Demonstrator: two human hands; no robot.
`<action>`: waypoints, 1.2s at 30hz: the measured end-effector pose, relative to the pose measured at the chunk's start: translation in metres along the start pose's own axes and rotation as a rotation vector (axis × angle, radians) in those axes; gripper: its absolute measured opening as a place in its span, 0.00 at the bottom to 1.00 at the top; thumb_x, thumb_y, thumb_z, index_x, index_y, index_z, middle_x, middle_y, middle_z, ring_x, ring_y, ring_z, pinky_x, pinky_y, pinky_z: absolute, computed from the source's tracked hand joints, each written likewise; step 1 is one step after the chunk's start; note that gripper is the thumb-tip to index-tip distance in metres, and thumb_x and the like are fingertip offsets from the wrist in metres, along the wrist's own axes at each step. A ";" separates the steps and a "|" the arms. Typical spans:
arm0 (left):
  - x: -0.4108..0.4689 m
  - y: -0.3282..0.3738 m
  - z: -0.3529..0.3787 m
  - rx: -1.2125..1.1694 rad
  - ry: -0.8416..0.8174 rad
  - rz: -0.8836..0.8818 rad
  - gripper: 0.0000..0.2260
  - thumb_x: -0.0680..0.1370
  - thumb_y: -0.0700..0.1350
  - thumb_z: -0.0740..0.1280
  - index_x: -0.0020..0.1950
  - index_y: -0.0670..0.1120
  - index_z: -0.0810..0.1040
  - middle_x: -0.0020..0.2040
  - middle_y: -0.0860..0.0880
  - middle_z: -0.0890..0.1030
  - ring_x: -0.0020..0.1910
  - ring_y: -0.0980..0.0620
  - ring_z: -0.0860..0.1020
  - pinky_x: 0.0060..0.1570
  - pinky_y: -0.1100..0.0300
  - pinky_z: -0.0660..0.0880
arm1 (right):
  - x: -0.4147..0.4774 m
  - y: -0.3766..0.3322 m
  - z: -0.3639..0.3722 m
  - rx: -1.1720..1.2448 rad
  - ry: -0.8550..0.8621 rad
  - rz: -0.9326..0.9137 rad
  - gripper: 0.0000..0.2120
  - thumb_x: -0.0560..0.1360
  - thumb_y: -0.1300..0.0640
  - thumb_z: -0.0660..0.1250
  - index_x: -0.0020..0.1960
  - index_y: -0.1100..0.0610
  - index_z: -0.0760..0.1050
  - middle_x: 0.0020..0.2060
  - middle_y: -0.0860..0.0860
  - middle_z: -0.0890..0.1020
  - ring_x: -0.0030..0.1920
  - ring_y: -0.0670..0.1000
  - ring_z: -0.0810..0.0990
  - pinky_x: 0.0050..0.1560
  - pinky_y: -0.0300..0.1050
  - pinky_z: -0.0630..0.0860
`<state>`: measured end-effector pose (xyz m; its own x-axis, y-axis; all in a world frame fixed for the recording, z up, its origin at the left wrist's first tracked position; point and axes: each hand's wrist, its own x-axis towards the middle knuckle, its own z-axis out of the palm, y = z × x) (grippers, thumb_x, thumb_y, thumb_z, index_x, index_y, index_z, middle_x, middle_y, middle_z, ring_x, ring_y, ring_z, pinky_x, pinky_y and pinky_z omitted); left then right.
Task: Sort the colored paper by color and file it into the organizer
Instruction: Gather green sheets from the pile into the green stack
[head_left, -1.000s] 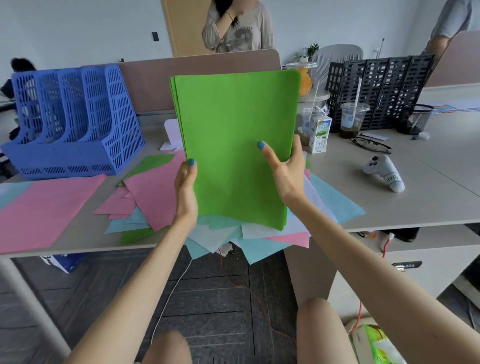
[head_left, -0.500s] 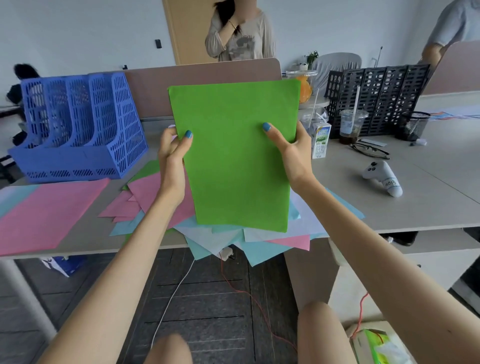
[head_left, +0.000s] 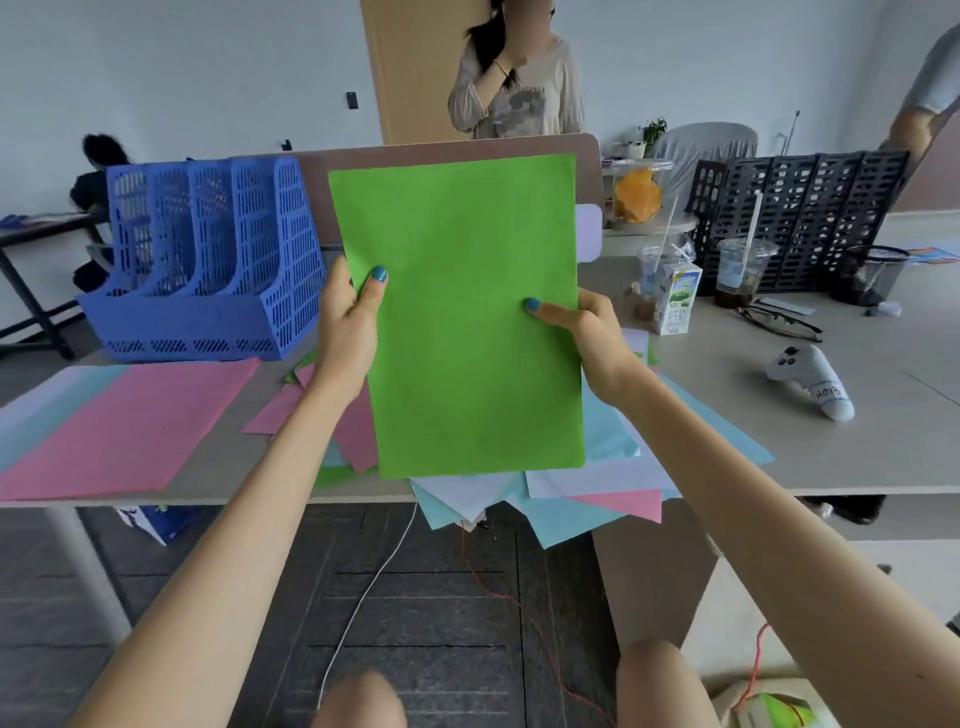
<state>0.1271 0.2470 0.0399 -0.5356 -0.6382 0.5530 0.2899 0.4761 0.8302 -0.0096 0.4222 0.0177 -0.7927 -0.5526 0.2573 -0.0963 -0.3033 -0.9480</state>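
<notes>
Both hands, left (head_left: 347, 332) and right (head_left: 587, 332), pinched the green paper (head_left: 467, 322) upright, seemingly squaring it for the blue organizer (head_left: 208, 270).

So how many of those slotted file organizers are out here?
2. The blue file organizer stands on the table at the left; the black file organizer stands further back on the right, behind the plastic cups. The held-up green paper could hide another.
</notes>
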 end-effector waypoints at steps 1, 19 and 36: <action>0.004 -0.001 -0.010 0.007 0.019 -0.013 0.20 0.82 0.42 0.59 0.73 0.42 0.61 0.72 0.50 0.64 0.70 0.60 0.61 0.67 0.64 0.56 | 0.002 0.005 0.009 0.014 -0.022 0.022 0.07 0.70 0.67 0.70 0.47 0.60 0.80 0.39 0.52 0.85 0.38 0.51 0.83 0.43 0.45 0.80; -0.018 -0.095 -0.250 -0.065 -0.135 -0.853 0.28 0.70 0.54 0.72 0.67 0.50 0.71 0.67 0.51 0.74 0.63 0.50 0.73 0.61 0.53 0.68 | 0.017 0.121 0.237 0.105 -0.107 0.334 0.07 0.75 0.69 0.64 0.43 0.60 0.78 0.30 0.50 0.84 0.30 0.49 0.83 0.30 0.42 0.79; 0.037 -0.192 -0.374 1.003 -0.017 -0.447 0.12 0.82 0.44 0.56 0.61 0.39 0.71 0.54 0.37 0.78 0.51 0.38 0.78 0.47 0.48 0.72 | 0.053 0.190 0.390 -0.421 -0.005 0.290 0.16 0.69 0.67 0.69 0.56 0.61 0.77 0.51 0.57 0.82 0.50 0.57 0.81 0.50 0.49 0.79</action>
<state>0.3489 -0.0942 -0.0727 -0.4447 -0.8710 0.2088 -0.7060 0.4843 0.5167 0.1648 0.0327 -0.0755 -0.8200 -0.5716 -0.0272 -0.1081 0.2013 -0.9735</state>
